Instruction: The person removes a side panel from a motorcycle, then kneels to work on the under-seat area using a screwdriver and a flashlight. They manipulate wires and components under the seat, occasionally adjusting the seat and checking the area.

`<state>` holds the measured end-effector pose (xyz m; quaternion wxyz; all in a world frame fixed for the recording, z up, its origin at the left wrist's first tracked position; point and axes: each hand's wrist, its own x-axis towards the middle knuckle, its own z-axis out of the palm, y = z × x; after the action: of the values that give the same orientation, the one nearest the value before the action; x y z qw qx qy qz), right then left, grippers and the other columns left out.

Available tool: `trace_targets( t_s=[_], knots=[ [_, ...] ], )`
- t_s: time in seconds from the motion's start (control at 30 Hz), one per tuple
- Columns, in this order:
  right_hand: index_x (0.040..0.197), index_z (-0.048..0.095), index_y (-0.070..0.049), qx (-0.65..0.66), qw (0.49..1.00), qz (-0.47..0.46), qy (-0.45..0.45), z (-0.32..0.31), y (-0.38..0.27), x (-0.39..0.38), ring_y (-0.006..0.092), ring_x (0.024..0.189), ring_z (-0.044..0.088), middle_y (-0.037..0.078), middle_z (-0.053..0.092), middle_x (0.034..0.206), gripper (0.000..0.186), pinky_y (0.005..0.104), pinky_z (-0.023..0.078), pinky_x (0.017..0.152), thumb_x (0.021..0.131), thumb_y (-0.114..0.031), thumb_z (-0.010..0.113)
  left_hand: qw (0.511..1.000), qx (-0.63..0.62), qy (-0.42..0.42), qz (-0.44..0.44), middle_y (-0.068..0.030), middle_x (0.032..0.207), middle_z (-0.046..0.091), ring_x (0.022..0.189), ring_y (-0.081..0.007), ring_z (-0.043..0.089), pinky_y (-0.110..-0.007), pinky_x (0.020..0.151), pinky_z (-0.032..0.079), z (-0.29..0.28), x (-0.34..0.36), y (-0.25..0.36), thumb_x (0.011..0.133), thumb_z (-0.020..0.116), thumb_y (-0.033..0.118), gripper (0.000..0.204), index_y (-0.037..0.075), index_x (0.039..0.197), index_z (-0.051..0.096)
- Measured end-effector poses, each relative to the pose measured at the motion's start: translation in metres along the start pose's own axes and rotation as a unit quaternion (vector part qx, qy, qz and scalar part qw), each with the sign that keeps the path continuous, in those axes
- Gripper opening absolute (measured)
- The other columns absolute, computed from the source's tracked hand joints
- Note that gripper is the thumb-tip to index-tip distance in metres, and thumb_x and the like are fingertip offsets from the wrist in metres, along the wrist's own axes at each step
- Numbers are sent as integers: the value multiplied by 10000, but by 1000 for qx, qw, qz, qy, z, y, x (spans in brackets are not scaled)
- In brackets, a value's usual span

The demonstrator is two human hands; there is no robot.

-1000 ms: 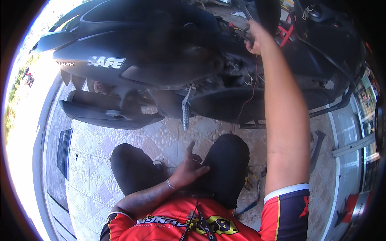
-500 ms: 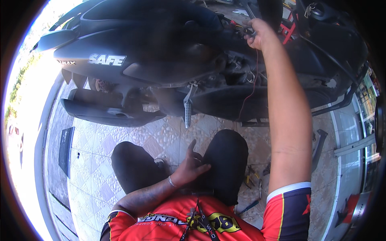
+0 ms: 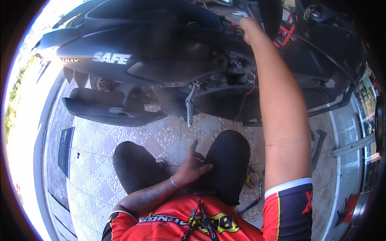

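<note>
A black scooter (image 3: 173,52) stands across the far side, its open centre showing internal parts and wires. My right hand (image 3: 250,30) reaches into that opening at the top. Its fingers curl closed, and whatever they hold is hidden from view. A thin red wire (image 3: 243,100) hangs down the scooter's side, left of my right forearm. My left hand (image 3: 194,165) rests against my right thigh, index finger and thumb stretched out, with nothing in it. Between hands and scooter, a metal footpeg (image 3: 189,108) sticks out from its lower edge.
Yellow-handled pliers (image 3: 252,176) and a slim dark tool (image 3: 248,207) lie on the tiled floor (image 3: 96,168) by my right leg. A red metal frame (image 3: 286,33) shows beyond the scooter. At left lies a dark grate (image 3: 66,152); a glass front (image 3: 354,128) stands at right.
My right hand has shifted slightly left and up, and its fingers, with the dark piece seen in them earlier, are now turned out of sight. My left hand stays put.
</note>
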<state>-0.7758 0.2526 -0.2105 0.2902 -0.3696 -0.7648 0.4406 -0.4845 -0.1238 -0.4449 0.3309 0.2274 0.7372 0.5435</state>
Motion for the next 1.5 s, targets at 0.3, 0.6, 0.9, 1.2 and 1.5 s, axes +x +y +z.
trace_targets(
  t_s=[0.3,0.6,0.9,1.2,1.5],
  knots=[
    [1056,615,-154,-172,976,-14,-132,-16,-24,-18,113,871,499,19,593,981,237,319,412,672,900,-279,489,1000,-18,13,6,-175,1029,605,866,-243,686,-342,792,553,-4,-2,1,841,795,230,1110,16,1539,-41],
    [1241,635,-110,-260,919,-242,-171,-137,48,-127,141,988,621,37,664,1164,470,287,483,719,947,-469,563,999,-17,7,29,-122,1078,511,867,-145,632,-282,787,527,-6,-1,-4,853,767,86,1084,77,1559,-56],
    [1108,701,-85,0,923,244,-296,-178,425,-237,168,829,672,61,717,954,328,316,518,694,903,-339,665,996,-67,-3,-54,-92,1137,500,937,-153,627,-294,807,532,8,9,-1,876,679,-4,970,114,1571,12],
    [1091,624,-78,-285,919,-196,-188,2,637,-298,318,1057,609,139,609,1177,265,438,532,835,835,-92,557,993,-89,-28,-71,-91,1109,529,948,-170,617,-315,817,541,17,28,5,843,691,-35,961,53,1555,52],
    [1004,621,-94,-322,852,-328,-253,-40,617,-283,302,943,602,97,617,970,194,446,508,781,831,-170,577,990,-114,14,-83,-84,1095,520,920,-131,604,-229,724,503,11,27,-4,844,709,19,974,109,1568,64]
  ],
)
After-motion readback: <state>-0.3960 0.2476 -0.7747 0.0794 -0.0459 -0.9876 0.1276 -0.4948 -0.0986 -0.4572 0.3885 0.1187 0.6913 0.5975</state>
